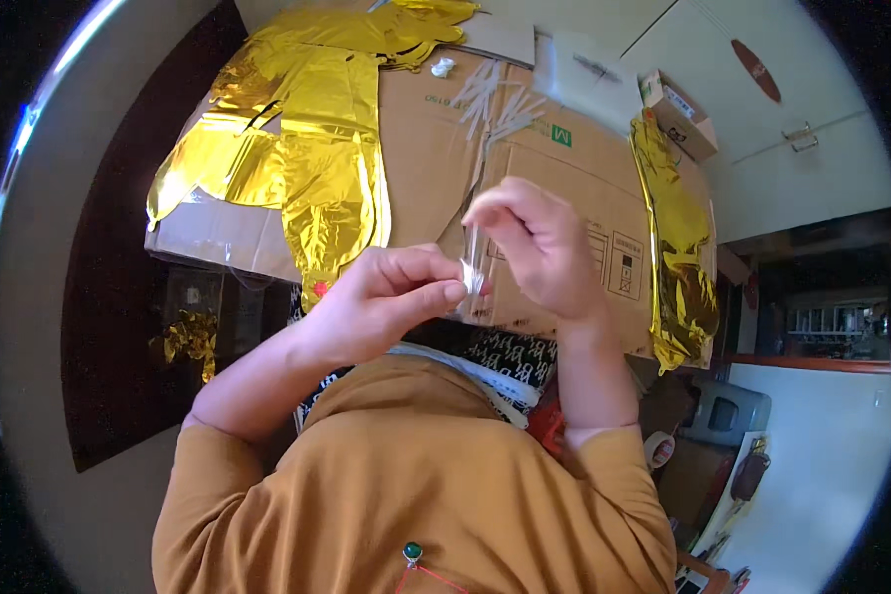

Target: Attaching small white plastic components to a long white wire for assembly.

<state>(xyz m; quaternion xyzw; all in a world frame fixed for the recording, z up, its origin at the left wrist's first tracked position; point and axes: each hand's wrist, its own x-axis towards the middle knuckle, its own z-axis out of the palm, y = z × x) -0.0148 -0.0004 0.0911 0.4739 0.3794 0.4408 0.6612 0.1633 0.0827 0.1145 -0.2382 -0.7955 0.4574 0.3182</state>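
Observation:
In front of my chest, my left hand (386, 297) is closed, thumb and forefinger pinching a small white bundle (472, 278). A thin translucent strip (473, 241) rises from that bundle toward my right hand (543, 247). The right fingers are bent over and closed at the strip's upper end; their exact grip is partly hidden. Both hands hover above the near edge of a cardboard sheet (426, 148). Farther back on it lie several loose white strips (490, 104), with a small crumpled white piece (443, 67) to their left.
Flat gold foil balloons (332, 148) cover the left and far left of the cardboard. More gold foil (675, 252) hangs along its right edge. A small cardboard box (678, 117) stands at the back right, beside a pale cabinet (812, 89). A tape roll (659, 449) is at lower right.

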